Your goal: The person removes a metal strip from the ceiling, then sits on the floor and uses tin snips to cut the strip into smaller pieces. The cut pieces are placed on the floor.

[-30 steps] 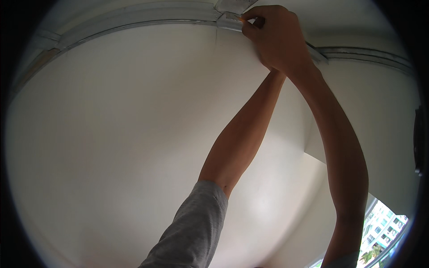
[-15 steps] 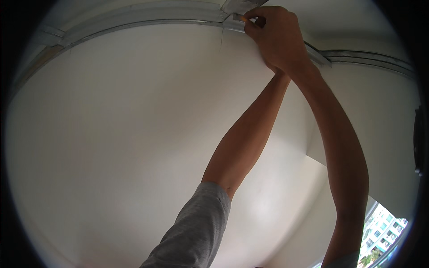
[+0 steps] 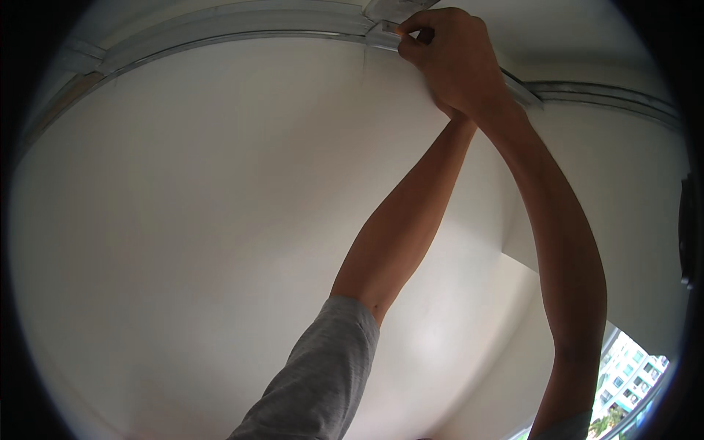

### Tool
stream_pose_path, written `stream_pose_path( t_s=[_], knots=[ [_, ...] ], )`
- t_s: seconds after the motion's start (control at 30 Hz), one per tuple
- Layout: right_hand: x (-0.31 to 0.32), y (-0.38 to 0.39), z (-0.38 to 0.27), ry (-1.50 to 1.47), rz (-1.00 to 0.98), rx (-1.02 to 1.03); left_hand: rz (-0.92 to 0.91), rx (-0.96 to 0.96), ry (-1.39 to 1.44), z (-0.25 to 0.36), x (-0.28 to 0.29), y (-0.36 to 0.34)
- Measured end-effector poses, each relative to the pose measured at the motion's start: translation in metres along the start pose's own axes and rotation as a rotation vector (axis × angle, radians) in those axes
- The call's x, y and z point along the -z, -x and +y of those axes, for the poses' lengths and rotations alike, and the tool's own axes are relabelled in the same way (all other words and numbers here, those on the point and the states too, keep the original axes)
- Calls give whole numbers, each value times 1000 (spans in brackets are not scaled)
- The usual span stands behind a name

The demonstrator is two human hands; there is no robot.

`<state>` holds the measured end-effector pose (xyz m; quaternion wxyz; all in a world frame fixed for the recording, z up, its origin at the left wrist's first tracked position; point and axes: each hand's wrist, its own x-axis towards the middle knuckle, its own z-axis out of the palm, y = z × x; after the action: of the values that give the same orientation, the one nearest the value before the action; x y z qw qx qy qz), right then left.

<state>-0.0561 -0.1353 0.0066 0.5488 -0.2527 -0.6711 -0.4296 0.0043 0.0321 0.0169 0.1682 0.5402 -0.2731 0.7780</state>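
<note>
Slightly left along overhead metal rail [image 3: 308, 20], R hand [image 3: 458, 62] had crept vs. earlier frame; its fingers [image 3: 412, 49] curled at it, grip unclear, L hand hidden, so I feared slip bc of raised, crossed arms [image 3: 403, 220].

The right grip [image 3: 466, 62] is raised to a grey rail [image 3: 235, 23] along the top of a pale wall [image 3: 183, 205], thumb and finger curled together at a short metal piece [image 3: 381, 31]; anything pinched is too small to tell. The left forearm [image 3: 403, 213], bare above a grey sleeve [image 3: 323, 367], rises behind; the left grip cannot be made out. Lower right, a pale building [image 3: 627, 370] shows outside.
</note>
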Motion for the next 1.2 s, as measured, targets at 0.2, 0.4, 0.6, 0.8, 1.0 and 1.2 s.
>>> stream_pose_path(
  t_s=[0.2, 0.4, 0.6, 0.8, 1.0, 1.2],
  knots=[
    [0, 2, 4, -11, -34, -15, 86, -120, -42, 29, -14, 5],
    [8, 4, -7, 108, -130, 11, 29, 139, -138, 30, 3, -3],
    [34, 15, -2, 99, 10, -203, 42, 317, -873, 44, 4, -11],
    [16, -37, 43, 49, -11, -56, 125, 402, -768, 35, 5, -13],
    [-6, -79, 69, 158, -159, 90, 160, 366, -536, 21, 1, -10],
    [-27, -92, 75, 334, -183, 287, 93, 361, -422, 29, 5, -15]
  ],
)
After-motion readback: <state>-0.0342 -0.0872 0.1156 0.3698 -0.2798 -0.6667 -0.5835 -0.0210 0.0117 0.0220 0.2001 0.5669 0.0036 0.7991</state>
